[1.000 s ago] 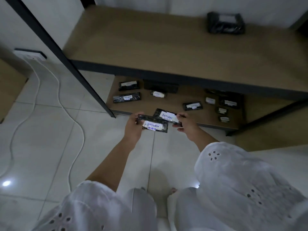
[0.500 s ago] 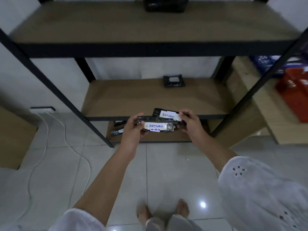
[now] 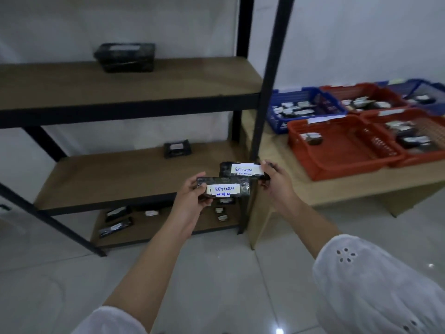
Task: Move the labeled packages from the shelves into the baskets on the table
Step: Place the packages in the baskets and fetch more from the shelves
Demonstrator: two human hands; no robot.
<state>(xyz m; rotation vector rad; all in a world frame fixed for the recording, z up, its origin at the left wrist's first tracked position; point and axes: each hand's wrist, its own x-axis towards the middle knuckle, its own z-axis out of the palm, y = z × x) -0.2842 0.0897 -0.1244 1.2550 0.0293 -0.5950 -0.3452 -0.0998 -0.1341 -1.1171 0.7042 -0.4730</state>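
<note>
Two RETURN-labelled packages, long axes crosswise, are held before the shelves (image 3: 120,174), the left hand (image 3: 191,197) gripping the nearer package (image 3: 225,189) by its left end, the right hand (image 3: 275,180) pinching the farther package (image 3: 240,170) by its right end, with the red basket (image 3: 342,171) on the table (image 3: 349,190) lying rightward, nearer the right hand.

A black post (image 3: 266,92) rises just behind the right hand (image 3: 275,180), at the shelf's (image 3: 120,174) front corner. Right of the post the way to the near red basket (image 3: 346,173) lies open over bare bench (image 3: 337,191); one package (image 3: 311,138) sits in the basket's back left corner
</note>
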